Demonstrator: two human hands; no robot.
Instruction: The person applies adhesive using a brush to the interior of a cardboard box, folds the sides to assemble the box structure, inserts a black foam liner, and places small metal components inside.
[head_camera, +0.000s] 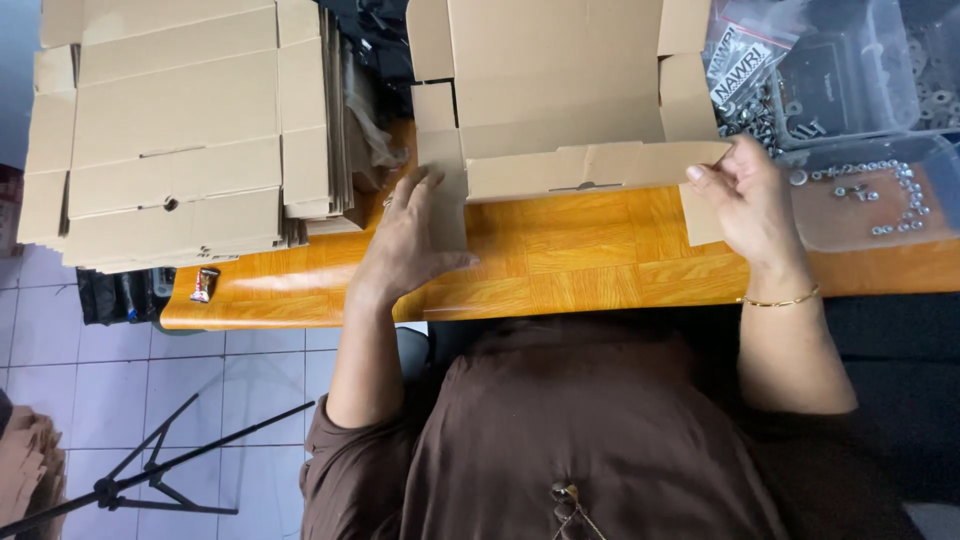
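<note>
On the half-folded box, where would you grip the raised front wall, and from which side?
Probably at its two ends, from the near side. The front wall stands up as a long thin strip of the box, with side flaps hanging at both corners; the left hand and right hand already sit there.

1. We see an evenly lit, fairly bright scene; the light looks soft and seems to come from above.
2. We notice a pale sheen on the orange table (560, 250), strongest at its left end near the edge.
3. We find only faint, soft shadows: one beneath the left hand (410, 240), another under the stack of flat cardboard (180, 130).
4. We see glare on the clear plastic tubs (860, 70) at the upper right, washing out their contents.
5. We find the focus mostly sharp, though the right hand (750, 200) looks slightly soft.
6. We see the brown clothing at the bottom go dark and lose detail.
</note>
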